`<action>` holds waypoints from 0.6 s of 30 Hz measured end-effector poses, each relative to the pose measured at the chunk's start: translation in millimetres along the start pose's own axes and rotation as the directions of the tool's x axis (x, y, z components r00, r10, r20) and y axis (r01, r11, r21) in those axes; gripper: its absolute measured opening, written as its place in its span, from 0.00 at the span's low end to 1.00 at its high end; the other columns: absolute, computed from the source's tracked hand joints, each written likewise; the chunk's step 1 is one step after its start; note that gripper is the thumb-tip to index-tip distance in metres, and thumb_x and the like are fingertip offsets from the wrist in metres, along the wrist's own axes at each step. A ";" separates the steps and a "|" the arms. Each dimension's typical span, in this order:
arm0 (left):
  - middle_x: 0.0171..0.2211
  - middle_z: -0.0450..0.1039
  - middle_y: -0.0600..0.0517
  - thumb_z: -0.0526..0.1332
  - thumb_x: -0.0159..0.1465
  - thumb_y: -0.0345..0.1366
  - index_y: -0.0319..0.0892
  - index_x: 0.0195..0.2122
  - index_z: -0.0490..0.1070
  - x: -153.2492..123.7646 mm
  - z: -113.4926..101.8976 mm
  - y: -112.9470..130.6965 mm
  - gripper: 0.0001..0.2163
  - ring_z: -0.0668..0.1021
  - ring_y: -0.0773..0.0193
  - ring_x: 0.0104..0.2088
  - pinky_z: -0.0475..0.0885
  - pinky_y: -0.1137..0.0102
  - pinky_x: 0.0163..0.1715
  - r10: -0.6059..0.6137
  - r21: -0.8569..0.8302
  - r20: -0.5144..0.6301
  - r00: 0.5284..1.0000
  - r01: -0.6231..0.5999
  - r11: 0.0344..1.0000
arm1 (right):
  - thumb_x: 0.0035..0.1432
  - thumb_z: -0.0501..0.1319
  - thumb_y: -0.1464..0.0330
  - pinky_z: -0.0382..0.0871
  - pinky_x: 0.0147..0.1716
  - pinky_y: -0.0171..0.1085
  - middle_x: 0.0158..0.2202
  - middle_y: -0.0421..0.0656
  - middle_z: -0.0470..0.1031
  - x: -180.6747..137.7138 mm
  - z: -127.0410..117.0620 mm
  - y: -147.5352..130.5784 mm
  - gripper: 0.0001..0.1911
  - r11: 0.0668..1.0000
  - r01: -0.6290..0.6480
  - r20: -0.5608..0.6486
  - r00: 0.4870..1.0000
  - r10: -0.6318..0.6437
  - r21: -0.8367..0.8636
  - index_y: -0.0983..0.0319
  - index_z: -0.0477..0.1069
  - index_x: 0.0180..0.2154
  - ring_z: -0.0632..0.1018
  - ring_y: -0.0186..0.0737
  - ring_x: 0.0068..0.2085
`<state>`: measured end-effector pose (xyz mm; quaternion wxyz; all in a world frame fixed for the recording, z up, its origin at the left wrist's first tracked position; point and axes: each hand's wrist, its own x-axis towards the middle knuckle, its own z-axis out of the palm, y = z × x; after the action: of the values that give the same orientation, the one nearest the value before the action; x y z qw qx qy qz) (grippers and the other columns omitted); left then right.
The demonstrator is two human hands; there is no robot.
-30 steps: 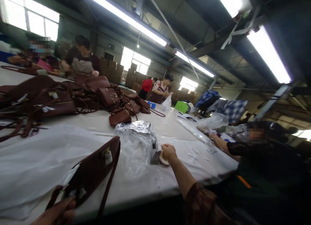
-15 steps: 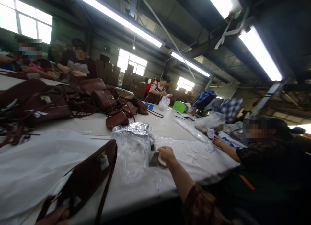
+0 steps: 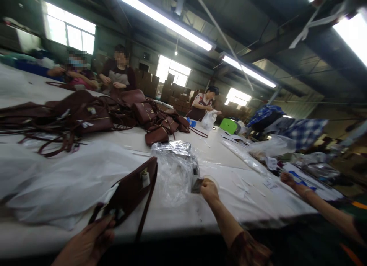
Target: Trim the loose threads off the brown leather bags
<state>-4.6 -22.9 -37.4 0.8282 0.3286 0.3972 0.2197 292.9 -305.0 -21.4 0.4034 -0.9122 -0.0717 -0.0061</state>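
Strip lights [image 3: 162, 19] hang above a pale worktop [image 3: 215, 153], where a pile of brown bags [image 3: 100, 120] lies. At the near side, the left hand [image 3: 90, 235] grips one tilted bag [image 3: 130, 191] with curled fingers. The right hand [image 3: 210, 190] has its fingers bent at a grey block [image 3: 197, 185] of a film-wrapped device [image 3: 174, 162]; whether they pinch something, I cannot tell. Probably the step is work at this device, and next move calls for a sure hold there, with the bag steady.
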 end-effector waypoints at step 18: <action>0.23 0.73 0.51 0.70 0.50 0.26 0.34 0.28 0.75 -17.8 -1.5 0.7 0.06 0.72 0.73 0.19 0.71 0.78 0.21 -0.042 -0.124 0.120 0.992 0.057 0.991 | 0.57 0.60 0.68 0.64 0.28 0.28 0.26 0.39 0.78 -164.9 124.7 -174.0 0.09 0.761 0.535 0.604 0.485 -0.632 0.367 0.62 0.79 0.30 0.76 0.34 0.28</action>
<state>-16.4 -33.0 -28.5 0.8744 0.2778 0.3412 0.2044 100.2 -118.3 11.0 0.3766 -0.7356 -0.5239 0.2063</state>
